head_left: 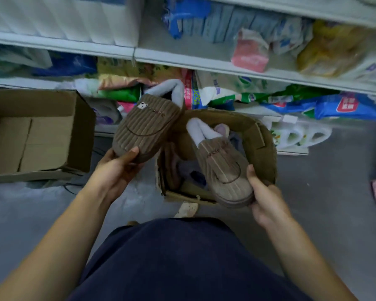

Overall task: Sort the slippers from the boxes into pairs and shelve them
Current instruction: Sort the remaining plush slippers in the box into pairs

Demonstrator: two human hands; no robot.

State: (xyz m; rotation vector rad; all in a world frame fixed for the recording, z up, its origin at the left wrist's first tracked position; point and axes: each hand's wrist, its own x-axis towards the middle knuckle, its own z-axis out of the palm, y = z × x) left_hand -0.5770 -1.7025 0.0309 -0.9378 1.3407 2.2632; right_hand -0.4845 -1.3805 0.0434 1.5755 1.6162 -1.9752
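Left hand (117, 165): grips toe of brown corduroy slipper (149, 122), held before shelves (182, 59). Right hand (264, 197): grips toe of matching slipper (224, 168), above open cardboard box (267, 148) containing more slippers.

Shop aisle, I'm at the stock shelving.
Far side: white metal shelves (204, 65) crammed with sealed retail packs (206, 22); open cardboard box (41, 135) on grey floor (326, 174), left.

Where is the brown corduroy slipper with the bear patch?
The brown corduroy bear-patch slipper is left of centre in the head view, gripped by the left hand, right of the empty cardboard box.
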